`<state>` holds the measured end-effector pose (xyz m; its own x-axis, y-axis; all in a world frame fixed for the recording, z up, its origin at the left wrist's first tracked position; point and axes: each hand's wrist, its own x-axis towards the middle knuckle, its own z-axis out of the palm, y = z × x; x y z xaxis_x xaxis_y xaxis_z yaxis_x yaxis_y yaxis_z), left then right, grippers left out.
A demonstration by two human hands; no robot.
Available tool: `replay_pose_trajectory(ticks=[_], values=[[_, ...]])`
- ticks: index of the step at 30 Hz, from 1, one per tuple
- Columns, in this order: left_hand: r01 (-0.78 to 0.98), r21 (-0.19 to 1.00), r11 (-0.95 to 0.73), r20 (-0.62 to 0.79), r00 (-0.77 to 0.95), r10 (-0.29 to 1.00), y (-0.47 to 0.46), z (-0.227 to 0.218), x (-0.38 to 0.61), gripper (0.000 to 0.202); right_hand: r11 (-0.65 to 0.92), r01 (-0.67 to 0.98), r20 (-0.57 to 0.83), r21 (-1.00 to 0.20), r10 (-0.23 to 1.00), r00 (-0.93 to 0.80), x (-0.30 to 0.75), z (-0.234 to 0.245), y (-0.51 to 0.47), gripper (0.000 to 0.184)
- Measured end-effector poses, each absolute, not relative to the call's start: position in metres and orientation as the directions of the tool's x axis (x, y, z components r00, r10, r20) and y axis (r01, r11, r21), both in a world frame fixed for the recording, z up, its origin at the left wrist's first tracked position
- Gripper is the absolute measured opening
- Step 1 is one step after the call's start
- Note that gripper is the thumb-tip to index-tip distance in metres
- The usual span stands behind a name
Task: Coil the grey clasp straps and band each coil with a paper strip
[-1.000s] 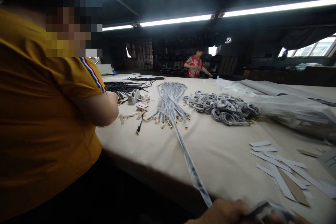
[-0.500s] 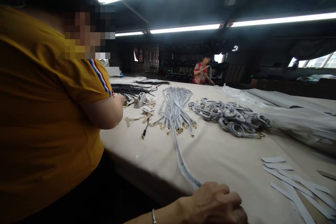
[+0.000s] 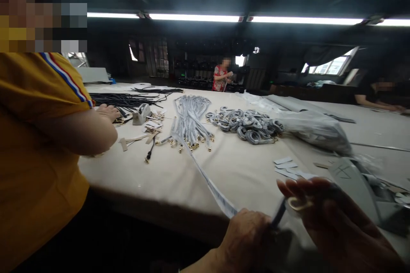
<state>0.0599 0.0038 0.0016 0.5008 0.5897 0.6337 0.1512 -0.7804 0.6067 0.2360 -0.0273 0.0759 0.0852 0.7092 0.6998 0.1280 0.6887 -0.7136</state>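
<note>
The left hand [image 3: 245,232] grips and partly hides a plastic-wrapped strap [image 3: 209,185] stretching over the tabletop [image 3: 243,168]; the right hand [image 3: 335,217] blurs beside a gold hook [image 3: 300,207], its grip impossible to tell.

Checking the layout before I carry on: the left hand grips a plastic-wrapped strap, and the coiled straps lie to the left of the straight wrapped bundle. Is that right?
Not quite: in the head view, the coiled straps lie to the right of the straight wrapped bundle. The rest stands: the left hand grips a plastic-wrapped strap.
</note>
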Motion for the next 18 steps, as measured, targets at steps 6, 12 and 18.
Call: replay_pose_trajectory(ticks=[6,12,18], values=[[-0.057,0.995,-0.084,0.101,0.661,0.743,-0.005,0.049,0.027,0.034,0.864,0.454,0.845,-0.217,0.399,-0.356,0.227,0.068,-0.002,0.026],[0.264,0.907,-0.328,0.036,0.727,0.686,-0.008,0.071,-0.005,0.015,0.857,0.504,0.597,0.105,0.352,-0.721,0.246,0.048,0.008,0.034],[0.531,0.373,-0.761,0.151,0.775,0.614,0.003,0.077,-0.02,0.015,0.805,0.573,0.513,-0.151,0.56,-0.651,0.221,0.037,-0.014,0.034]])
